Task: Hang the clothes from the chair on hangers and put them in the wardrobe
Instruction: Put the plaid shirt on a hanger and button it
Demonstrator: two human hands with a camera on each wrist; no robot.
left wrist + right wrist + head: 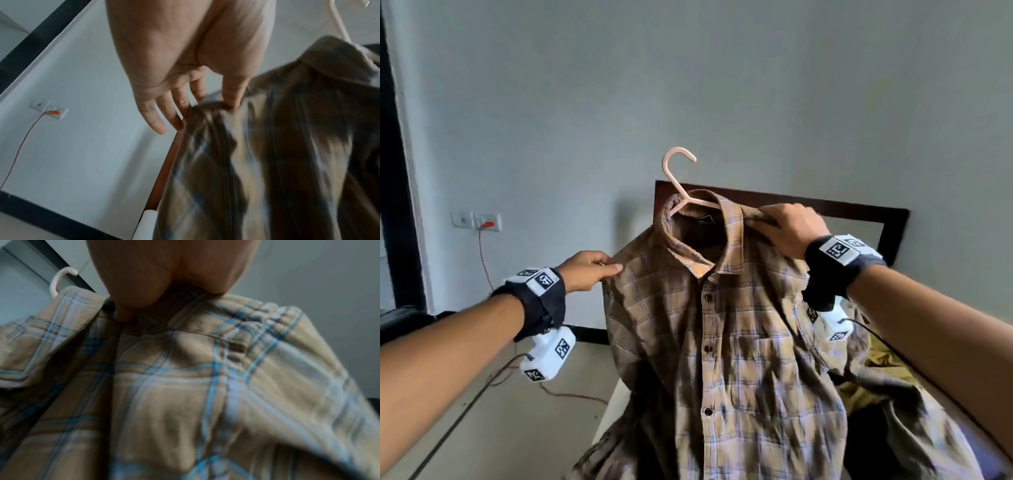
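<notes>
A tan checked shirt (726, 342) with blue lines is held up in front of me, buttoned, with a pink hanger (677, 178) inside its collar and the hook sticking up. My left hand (589, 274) pinches the shirt's left shoulder seam between thumb and forefinger; the left wrist view shows the other fingers (162, 120) straight beside the cloth (257, 162). My right hand (787, 226) grips the bunched cloth at the right shoulder by the collar, thumb (123, 311) pressed into the fabric (205, 386). The hanger's hook (59, 280) shows at the upper left in the right wrist view.
Behind the shirt stands a dark wooden headboard (859, 212) with a bed holding an olive cloth (876, 370). A wall socket (482, 221) with a red plug and cord is at the left. A dark door frame (393, 171) runs down the left edge.
</notes>
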